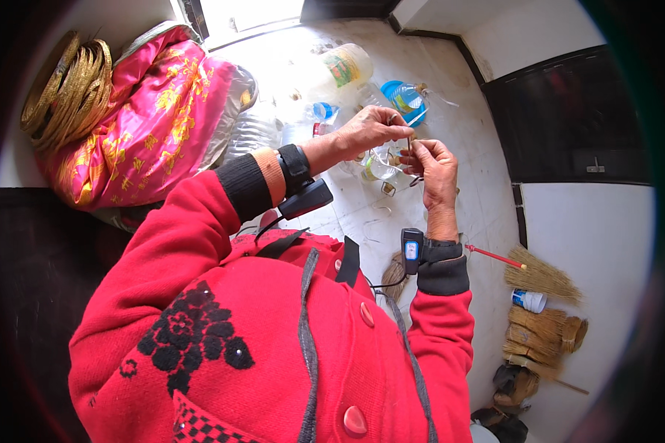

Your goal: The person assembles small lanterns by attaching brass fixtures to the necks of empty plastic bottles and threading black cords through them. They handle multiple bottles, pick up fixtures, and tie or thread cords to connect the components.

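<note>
My left hand (pixel 375 130) is closed in a pinch, and a thin white strip (pixel 419 117) sticks out past its fingertips. Just to the right and slightly nearer, my right hand (pixel 437 170) is closed too, thumb and fingertips pressed together. Between the two hands runs a small thin dark piece; its kind is too small to tell. Below the right fingers shows a dark looped bit (pixel 417 181). Under the hands lie a clear plastic bottle (pixel 380 167) and other clear pieces, partly hidden by the fingers.
Beyond the hands are a blue basin (pixel 393 90) with a bottle and a large translucent jug (pixel 347 65). At left, a pink bundle (pixel 151 129) carries coiled golden braid (pixel 74 96). A straw broom (pixel 543 276), a white cup (pixel 529 300) and straw bundles (pixel 533 336) lie along the right wall.
</note>
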Available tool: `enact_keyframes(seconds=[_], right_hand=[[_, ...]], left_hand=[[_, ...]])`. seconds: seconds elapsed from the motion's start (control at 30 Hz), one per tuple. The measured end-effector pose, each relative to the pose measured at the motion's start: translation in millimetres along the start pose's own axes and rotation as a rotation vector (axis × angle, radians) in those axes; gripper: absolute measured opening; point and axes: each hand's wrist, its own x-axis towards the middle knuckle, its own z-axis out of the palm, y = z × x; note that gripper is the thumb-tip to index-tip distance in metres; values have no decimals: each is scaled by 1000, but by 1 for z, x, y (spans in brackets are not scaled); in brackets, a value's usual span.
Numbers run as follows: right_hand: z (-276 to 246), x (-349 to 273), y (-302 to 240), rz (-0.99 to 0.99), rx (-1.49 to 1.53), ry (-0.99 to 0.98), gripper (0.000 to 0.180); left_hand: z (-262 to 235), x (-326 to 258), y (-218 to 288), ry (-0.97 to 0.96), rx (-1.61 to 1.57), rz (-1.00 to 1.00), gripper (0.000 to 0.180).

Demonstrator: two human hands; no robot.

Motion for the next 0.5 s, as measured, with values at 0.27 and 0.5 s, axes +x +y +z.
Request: enact_keyframes(seconds=[0.27,0.5], right_hand=[[-79,22,65,-217,-490,469,11],[-189,-4,133,-5,-400,800,10]], left_hand=[[-35,11,-3,202,-305,48,9],[-101,24,-14,597,-283,32,7]])
